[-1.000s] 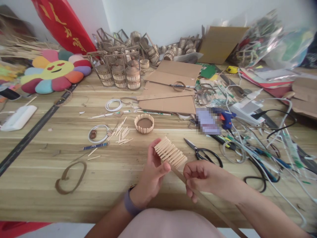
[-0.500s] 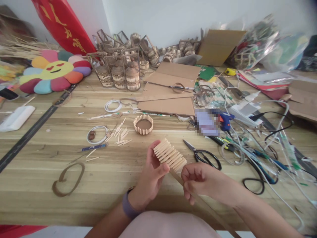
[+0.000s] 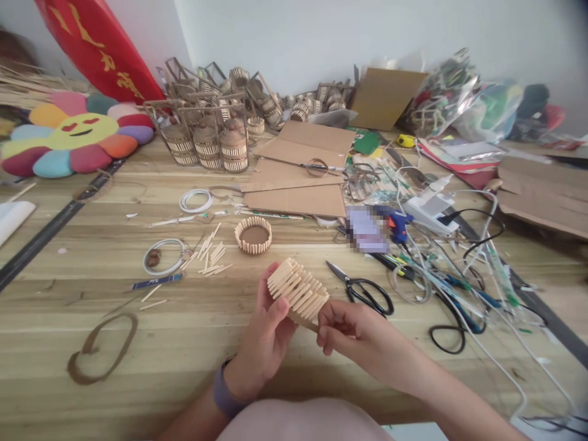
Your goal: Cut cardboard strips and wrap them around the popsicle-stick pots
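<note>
My left hand is wrapped round a small basket with pale wooden sticks set side by side along its wall, tilted above the table. A flat brown strip runs along the basket's lower edge. My right hand pinches this strip close to the basket; what lies inside its fingers is hidden. Just beyond, a similar round basket with a brown base stands upright on the table. Loose wooden sticks lie to its left. Black-handled scissors rest to the right of the held basket.
A coiled brown strip lies at left, near white rings. Cardboard sheets and finished baskets in frames stand farther back. Cables, a blue glue gun and a cutter clutter the right side.
My right hand has moved up along the strip, closer to the basket. The strip's long tail below that hand no longer shows. The whole scene has shifted slightly left in view.
</note>
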{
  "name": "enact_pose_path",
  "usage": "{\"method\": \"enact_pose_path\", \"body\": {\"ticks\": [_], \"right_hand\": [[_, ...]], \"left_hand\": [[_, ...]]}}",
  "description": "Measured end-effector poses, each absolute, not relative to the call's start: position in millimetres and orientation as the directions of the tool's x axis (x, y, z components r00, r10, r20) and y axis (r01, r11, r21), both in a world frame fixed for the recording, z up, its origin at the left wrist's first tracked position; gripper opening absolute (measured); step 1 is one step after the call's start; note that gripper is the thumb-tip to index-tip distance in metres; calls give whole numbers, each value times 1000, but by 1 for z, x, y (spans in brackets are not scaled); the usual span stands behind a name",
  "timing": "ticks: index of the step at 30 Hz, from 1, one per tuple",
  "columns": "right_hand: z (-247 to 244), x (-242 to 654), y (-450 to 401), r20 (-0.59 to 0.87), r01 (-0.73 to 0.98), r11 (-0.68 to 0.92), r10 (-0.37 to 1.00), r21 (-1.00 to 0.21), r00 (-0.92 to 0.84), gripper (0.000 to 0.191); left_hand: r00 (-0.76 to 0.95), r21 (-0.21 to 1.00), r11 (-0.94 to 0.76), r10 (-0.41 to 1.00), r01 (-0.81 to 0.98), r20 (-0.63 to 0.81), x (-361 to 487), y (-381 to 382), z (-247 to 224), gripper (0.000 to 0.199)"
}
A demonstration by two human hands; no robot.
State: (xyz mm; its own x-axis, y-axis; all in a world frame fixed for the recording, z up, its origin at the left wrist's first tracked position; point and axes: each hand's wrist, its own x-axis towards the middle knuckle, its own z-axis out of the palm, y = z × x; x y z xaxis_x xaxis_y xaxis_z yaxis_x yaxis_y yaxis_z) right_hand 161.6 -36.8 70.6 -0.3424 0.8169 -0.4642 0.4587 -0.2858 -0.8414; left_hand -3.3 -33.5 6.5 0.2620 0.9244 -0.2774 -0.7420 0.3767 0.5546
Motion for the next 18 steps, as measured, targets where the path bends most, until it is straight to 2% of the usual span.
{"method": "enact_pose_path", "body": {"ticks": [7, 14, 18], "right_hand": [[65, 159, -38, -379, 551, -167, 876, -818, -297, 14], [60, 153, -41, -225, 543, -73, 950, -836, -219, 16], [61, 148, -41, -184, 526, -63, 966, -848, -181, 17]], "left_hand": [[217, 557, 346, 933, -755, -286, -3, -35, 9, 83], [202, 590, 306, 950, -747, -237, -2, -36, 5, 80], [186, 601, 289, 955, -745, -230, -2, -36, 5, 87]]}}
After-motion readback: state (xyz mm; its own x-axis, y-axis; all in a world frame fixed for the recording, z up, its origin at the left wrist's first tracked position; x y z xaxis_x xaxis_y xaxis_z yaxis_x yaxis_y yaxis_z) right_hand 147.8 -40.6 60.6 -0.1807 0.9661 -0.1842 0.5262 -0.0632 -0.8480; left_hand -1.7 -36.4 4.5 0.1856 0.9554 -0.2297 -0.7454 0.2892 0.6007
